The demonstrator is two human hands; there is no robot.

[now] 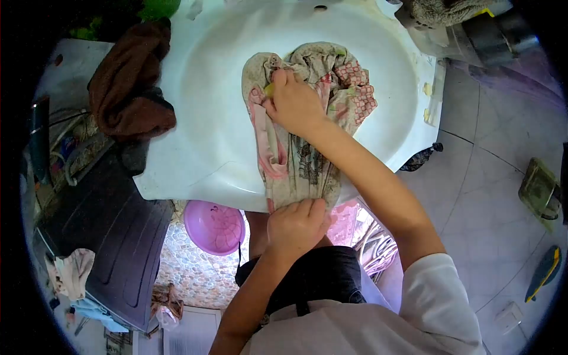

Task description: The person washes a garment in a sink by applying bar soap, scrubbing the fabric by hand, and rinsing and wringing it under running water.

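White ceramic washbasin (207, 121) with an oval bowl, seen from above, holding a wet-looking beige cloth garment (297, 163) with pink trim, dark printed figures and a red-and-white patterned section. The garment lies bunched in the middle of the bowl, and its lower end reaches over the near rim towards the person. The right hand (294, 103) rests on the upper part of the garment, fingers bent and thumb apart from them; a small yellow-green patch (270, 90) shows between thumb and forefinger, and whether the fingers pinch an object there or only press on fabric cannot be told. At the near rim, the left hand (297, 231) has its fingers curled together over the garment's lower end, gripping it.

Surroundings: a dark brown cloth (133, 83) is draped over the basin's left edge, above a dark grey ribbed plastic panel (106, 231). Beneath the near rim, a round pink plastic tub (214, 228) stands on a pebble-patterned floor (195, 278). To the right, a crumpled black plastic bag (419, 158) shows just beside the rim; farther out, a dark slipper with a yellow stripe (543, 273) lies on pale grey floor tiles (503, 219).
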